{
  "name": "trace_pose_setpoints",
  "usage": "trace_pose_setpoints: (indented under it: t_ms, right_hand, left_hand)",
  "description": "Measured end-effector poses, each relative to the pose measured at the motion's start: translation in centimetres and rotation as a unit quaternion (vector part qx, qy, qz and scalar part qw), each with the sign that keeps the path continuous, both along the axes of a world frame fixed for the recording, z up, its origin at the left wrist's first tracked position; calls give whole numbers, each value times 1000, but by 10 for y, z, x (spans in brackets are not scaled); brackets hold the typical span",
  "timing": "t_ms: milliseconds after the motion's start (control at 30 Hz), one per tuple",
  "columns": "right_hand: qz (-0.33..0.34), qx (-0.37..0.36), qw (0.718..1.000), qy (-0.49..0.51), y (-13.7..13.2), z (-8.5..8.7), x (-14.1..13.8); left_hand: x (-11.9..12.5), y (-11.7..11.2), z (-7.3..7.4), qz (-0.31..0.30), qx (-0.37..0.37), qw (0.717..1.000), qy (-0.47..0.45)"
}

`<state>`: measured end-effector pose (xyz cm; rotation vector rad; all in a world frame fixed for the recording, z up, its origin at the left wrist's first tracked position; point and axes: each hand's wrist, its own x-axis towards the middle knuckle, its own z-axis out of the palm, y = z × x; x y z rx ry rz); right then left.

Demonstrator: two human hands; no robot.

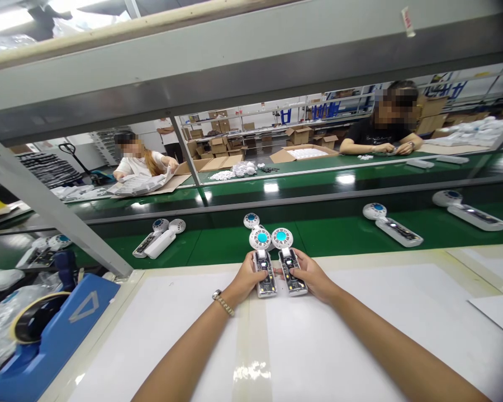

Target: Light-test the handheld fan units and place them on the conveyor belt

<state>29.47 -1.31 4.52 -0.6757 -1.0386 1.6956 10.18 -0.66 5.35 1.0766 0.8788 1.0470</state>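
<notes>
Two white handheld fan units lie side by side at the far edge of the white work table [360, 335]. Each has a round head with a blue centre and an open handle showing a circuit board. My left hand [246, 274] grips the handle of the left fan unit [262, 262]. My right hand [311, 273] grips the handle of the right fan unit [287, 259]. Their heads reach over the green conveyor belt [218, 245]. A third small round fan head [251, 220] lies just beyond them on the belt.
More fan units lie on the belt at left [159, 237] and right [392, 224], [469, 209]. A blue tape dispenser [54, 329] stands at the table's left edge. A slanted metal frame post [54, 215] crosses the left. Two people work at the far bench among cardboard boxes.
</notes>
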Motion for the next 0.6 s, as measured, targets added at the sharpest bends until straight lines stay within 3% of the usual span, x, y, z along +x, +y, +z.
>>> trace_pose_setpoints:
  t_ms: [600]
  right_hand:
    - [3,22,1000,-6,4,-7,2]
  left_hand:
    - [1,-1,0,-3,8,1000,-2]
